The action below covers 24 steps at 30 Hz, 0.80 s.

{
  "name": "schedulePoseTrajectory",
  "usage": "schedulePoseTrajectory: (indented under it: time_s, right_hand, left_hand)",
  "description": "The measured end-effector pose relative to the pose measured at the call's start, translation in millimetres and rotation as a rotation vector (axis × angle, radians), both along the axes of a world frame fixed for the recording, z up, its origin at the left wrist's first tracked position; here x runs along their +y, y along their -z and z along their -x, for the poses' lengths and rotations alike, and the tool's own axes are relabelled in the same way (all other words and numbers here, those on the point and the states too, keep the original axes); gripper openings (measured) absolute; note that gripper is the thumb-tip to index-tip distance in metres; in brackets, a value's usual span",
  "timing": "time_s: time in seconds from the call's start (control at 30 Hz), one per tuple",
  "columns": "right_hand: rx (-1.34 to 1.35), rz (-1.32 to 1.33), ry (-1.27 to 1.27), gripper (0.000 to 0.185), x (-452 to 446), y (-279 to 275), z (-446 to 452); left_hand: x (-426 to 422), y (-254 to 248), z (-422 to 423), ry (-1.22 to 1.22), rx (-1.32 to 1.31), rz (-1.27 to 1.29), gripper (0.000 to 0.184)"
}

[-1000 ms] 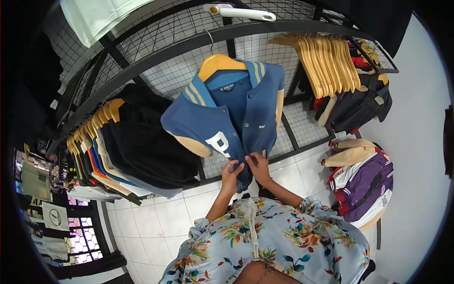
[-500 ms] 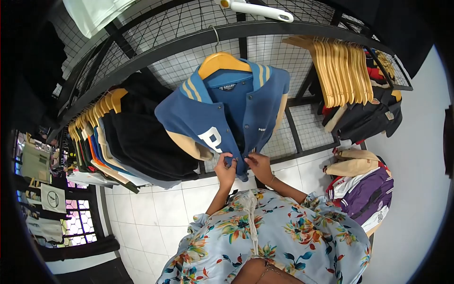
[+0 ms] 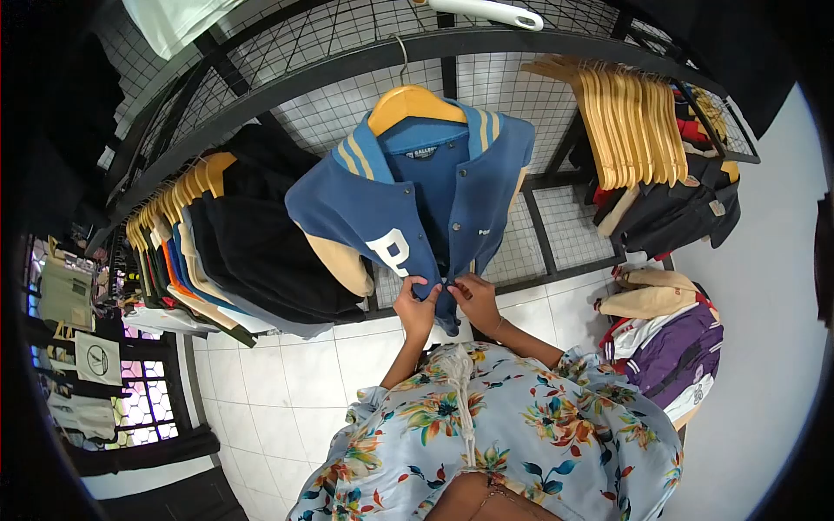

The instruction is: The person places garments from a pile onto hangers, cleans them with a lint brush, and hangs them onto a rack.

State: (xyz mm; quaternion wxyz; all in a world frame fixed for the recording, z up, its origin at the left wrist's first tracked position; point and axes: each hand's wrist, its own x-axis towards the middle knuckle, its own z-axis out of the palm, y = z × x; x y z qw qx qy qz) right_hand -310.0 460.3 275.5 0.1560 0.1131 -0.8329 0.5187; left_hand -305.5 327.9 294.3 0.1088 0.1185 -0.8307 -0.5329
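Note:
A blue jacket [image 3: 347,204] with striped collar, cream sleeves and a white letter P hangs from a wooden hanger [image 3: 415,104] on the black rail [image 3: 347,62]. Its upper front stands open, showing the neck label. My left hand [image 3: 417,306] pinches the left front edge low down, below the letter. Close beside it, my right hand [image 3: 474,304] pinches the other front edge at the same height. The two front edges nearly meet between my fingertips; whether a snap there is joined I cannot tell.
Dark and coloured garments [image 3: 261,234] hang on the left. Bare wooden hangers [image 3: 630,126] hang at the right, with black clothing [image 3: 673,213] below. A pile of jackets [image 3: 673,347] lies by the right wall. A white-handled tool [image 3: 491,12] rests above the rail.
Both hands have drawn closer together at the jacket's front edges over the last half second. Since a second ago, the view has shifted slightly and the jacket's lower front has been raised.

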Motion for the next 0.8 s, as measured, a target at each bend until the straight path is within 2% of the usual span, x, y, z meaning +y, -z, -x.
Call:
schedulePoseTrajectory:
  time_s: [0.1,0.2,0.27,0.33,0.37,0.47,0.53,0.67,0.77,0.8]
  right_hand:
    - [-0.005,-0.007,0.003,0.012,-8,-4,-9]
    - [0.044,-0.073,0.018,0.01,-12,-4,-12]
    - [0.067,-0.106,0.029,0.009,-14,-3,-18]
    - [0.038,-0.006,-0.016,0.007,-17,-1,-25]
    - [0.024,0.044,-0.04,0.007,-19,0,-29]
    - [0.072,-0.017,-0.053,0.008,-20,4,-35]
    - [0.095,-0.05,-0.056,0.009,-22,1,-40]
    - [-0.017,0.076,-0.011,0.01,-30,-5,-41]
    - [-0.448,0.387,0.114,0.017,-32,0,-33]
    - [-0.44,0.389,0.117,0.017,-31,2,-32]
  left_hand:
    - [-4,0,-3,-0.01,-0.068,0.046,0.019]
    - [-11,14,-2,0.074,-0.109,-0.405,0.021]
    - [-11,20,-6,0.074,-0.09,-0.467,0.021]
    - [-12,20,-10,0.053,-0.052,-0.591,0.02]
    - [-14,17,-12,0.056,-0.054,-0.59,0.02]
    - [-17,8,-17,0.12,-0.118,-0.338,0.022]
    - [-18,12,-17,0.147,-0.073,-0.329,0.022]
    - [-23,22,-15,0.217,0.027,-0.242,0.023]
    - [-26,26,-19,0.26,0.026,-0.116,0.024]
    - [-26,28,-20,0.256,0.035,-0.148,0.023]
